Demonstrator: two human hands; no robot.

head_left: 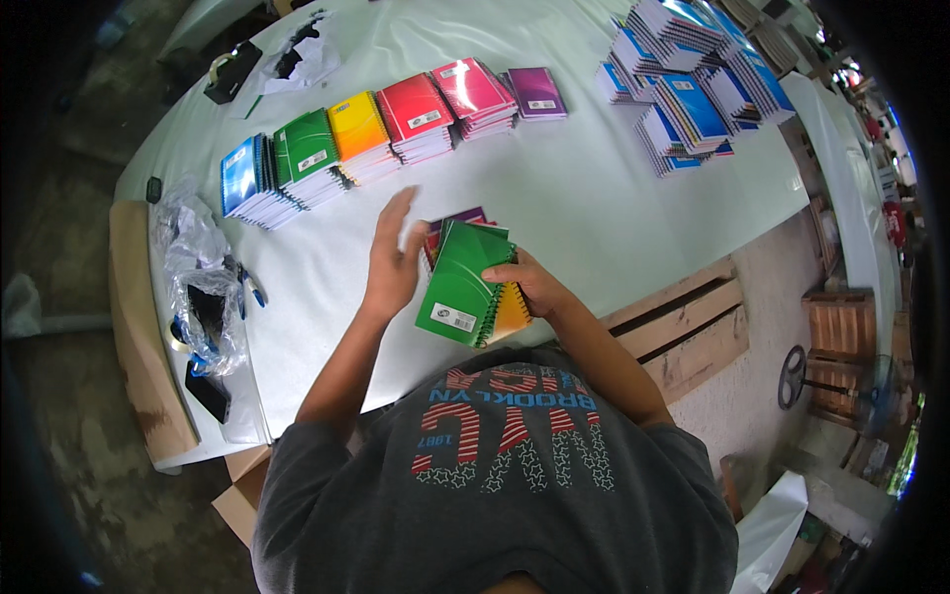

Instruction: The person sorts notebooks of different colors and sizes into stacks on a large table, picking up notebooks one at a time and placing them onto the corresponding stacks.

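Observation:
My right hand (531,281) grips several small spiral notebooks close to my body, the thumb lying over the top one. Uppermost is a green notebook (460,272) with a white label. A yellow notebook (512,311) sticks out under it, and red and purple covers show past its far edge. Beside them on the left, my left hand (396,262) is raised with its fingers apart, slightly blurred and holding nothing. Beyond the hands runs a row of notebook stacks: blue (247,178), green (306,148), yellow (357,127), red (415,107), pink (473,91) and a low purple one (535,94).
Piles of blue notebooks (693,107) stand at the far right of the white-covered table (633,223). Crumpled clear plastic (193,238) lies along its left side, and a black tape dispenser (233,72) sits far left. A wooden pallet or crate (693,332) is at the right edge.

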